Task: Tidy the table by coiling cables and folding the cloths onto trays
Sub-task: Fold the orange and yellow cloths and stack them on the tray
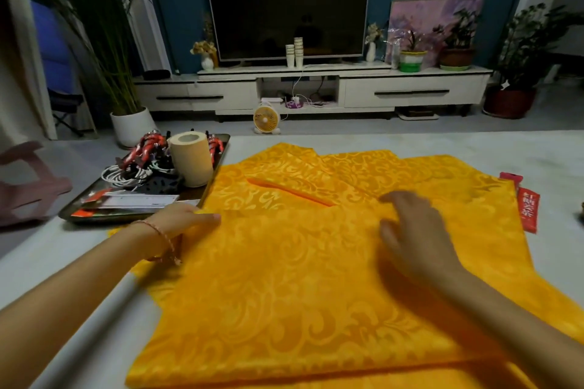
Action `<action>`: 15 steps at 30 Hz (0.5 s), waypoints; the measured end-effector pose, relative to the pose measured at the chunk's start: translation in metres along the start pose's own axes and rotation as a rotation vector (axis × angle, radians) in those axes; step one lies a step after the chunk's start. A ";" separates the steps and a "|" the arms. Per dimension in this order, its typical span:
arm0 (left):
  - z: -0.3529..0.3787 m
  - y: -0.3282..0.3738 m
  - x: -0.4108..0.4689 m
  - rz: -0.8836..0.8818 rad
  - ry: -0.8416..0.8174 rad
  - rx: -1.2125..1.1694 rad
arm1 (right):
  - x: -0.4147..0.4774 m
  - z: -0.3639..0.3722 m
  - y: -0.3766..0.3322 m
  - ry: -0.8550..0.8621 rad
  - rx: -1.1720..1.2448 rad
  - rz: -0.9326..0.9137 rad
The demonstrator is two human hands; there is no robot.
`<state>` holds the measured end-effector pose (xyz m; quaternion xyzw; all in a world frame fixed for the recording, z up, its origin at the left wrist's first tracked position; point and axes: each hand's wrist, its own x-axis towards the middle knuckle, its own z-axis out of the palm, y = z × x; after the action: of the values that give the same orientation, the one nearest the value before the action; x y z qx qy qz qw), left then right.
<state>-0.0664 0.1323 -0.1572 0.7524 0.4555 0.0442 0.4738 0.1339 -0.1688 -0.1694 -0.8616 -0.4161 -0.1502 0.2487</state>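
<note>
Yellow-gold damask cloth (284, 278), patterned with scrolls, covers the centre and lower half of the frame. It lies in several overlapping layers, with a fold edge showing at upper centre. It rests on the pale grey table (410, 142) and is not on a tray.

The dark rectangular tray (104, 220) sits at left centre, touching the cloth's left edge.

The right hand (410, 230) is blurred. It is over the cloth at right centre with fingers spread, gripping nothing. The left hand (183, 218) lies at the cloth's left edge, fingers laid out straight, with no grasp evident.

On the tray are a beige tissue roll (192, 158), red-and-black braided cables (145, 148) and a coiled white cable (123, 175).

Red packets (528, 210) lie just beside the cloth's right edge.

Status: cable coiling appears complete. The cloth appears partly folded. Remaining work is judged to be further folds, then transfer to a tray.
</note>
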 end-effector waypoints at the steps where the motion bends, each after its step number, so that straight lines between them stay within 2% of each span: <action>1: -0.002 -0.006 -0.006 -0.090 -0.051 -0.138 | -0.009 0.005 -0.013 -0.122 0.057 -0.028; 3: -0.003 -0.019 -0.020 -0.211 -0.133 -0.213 | -0.024 0.019 -0.025 -0.310 0.065 -0.031; 4: -0.002 -0.024 -0.024 -0.227 -0.144 -0.204 | -0.028 0.025 -0.025 -0.342 0.011 -0.040; 7: 0.002 -0.028 -0.035 -0.172 -0.095 -0.151 | -0.036 0.027 -0.027 -0.351 -0.100 -0.075; 11: 0.004 -0.019 -0.052 -0.127 -0.042 -0.071 | -0.042 0.026 -0.036 -0.440 -0.072 -0.098; 15: -0.002 -0.016 -0.057 -0.080 -0.088 0.086 | -0.054 0.024 -0.041 -0.539 -0.081 -0.129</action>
<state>-0.1107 0.0944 -0.1480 0.7546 0.4655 -0.0273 0.4617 0.0697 -0.1687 -0.2021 -0.8514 -0.5151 0.0521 0.0843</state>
